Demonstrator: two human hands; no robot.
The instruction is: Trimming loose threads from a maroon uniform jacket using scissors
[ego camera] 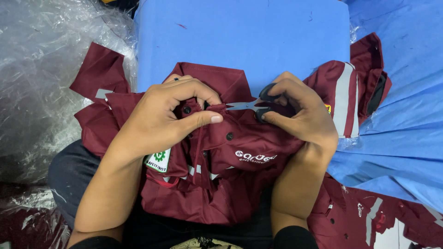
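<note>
Scissors (pixel 251 105), small with black handles, sit clasped in the right hand (pixel 302 115), blades at the button placket of a maroon shirt (pixel 221 184) on the lap. Left hand (pixel 168 117) pinches that placket fabric tight.

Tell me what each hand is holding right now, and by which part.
The left hand pinches the maroon shirt at its button placket, thumb on top. The right hand holds small scissors by their black handles, blades pointing at the pinched fabric.
</note>
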